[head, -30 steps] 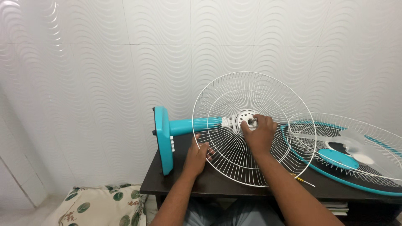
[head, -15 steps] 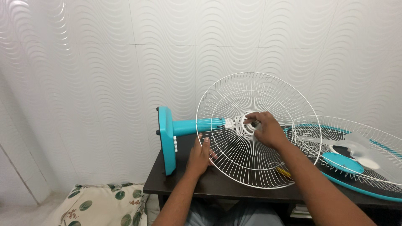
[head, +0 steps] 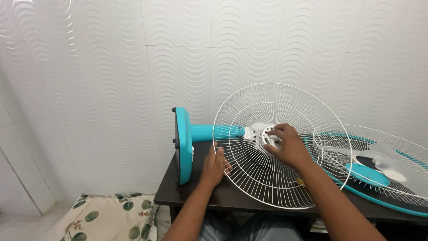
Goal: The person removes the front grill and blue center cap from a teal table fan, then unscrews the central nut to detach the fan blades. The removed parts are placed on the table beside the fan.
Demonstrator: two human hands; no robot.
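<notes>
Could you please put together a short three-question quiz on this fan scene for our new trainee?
1. True or false: the left hand grips the lower rim of the white wire guard.
2. Where do the right hand's fingers rest? A) on the teal base B) at the guard's white centre hub C) on the floral cushion
3. What lies to the right on the dark table?

Key
1. True.
2. B.
3. A second guard with a teal rim, with clear fan blades lying in it.
</notes>
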